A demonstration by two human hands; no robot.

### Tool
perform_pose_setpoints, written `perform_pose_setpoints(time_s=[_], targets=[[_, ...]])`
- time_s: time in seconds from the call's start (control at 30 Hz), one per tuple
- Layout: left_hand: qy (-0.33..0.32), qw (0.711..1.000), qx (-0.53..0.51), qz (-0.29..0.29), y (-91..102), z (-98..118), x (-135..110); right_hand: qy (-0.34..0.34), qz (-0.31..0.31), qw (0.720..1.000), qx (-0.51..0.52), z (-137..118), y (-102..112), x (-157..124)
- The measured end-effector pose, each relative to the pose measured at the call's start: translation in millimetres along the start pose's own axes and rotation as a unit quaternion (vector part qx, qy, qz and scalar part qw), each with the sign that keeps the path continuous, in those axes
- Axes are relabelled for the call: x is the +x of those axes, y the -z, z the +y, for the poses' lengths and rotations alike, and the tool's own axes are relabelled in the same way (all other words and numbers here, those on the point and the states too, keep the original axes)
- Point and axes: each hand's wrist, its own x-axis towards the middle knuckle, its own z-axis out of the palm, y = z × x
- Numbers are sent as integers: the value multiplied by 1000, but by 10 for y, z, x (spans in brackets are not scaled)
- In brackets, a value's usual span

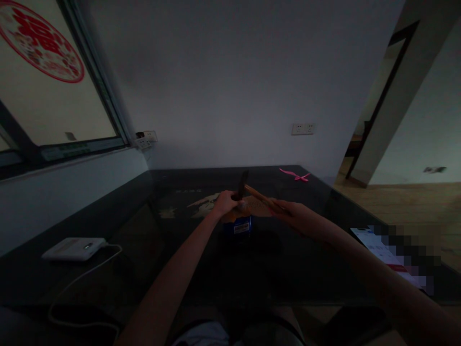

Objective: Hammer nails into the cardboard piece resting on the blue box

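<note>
Dim, flat light leaves the wall (216, 86) grey, the black tabletop (288, 278) sunk in shadow with faint reflections, and the left hand (226, 202) and right hand (297, 215) dusky and soft, while wide-lens distortion slants the window frame (93, 62) and blocky pixelation covers part of a pale flat object (382, 252).

Seemingly a home: red window decoration (41, 41), wood-look floor (403, 204), wall sockets (303, 129)

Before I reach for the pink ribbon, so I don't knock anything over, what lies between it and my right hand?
In the head view, only bare dark tabletop shows between the pink ribbon and your right hand.
</note>
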Motion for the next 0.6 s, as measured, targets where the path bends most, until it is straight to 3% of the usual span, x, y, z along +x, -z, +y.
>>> perform_pose_setpoints(time_s=[0.43, 0.6], targets=[[10, 1000, -6, -1, 21, 11, 0, -48, -37, 998, 2, -10, 11, -10], [14, 1000, -20, -1, 21, 9, 5, -16, -23, 999, 20, 17, 10, -30]])
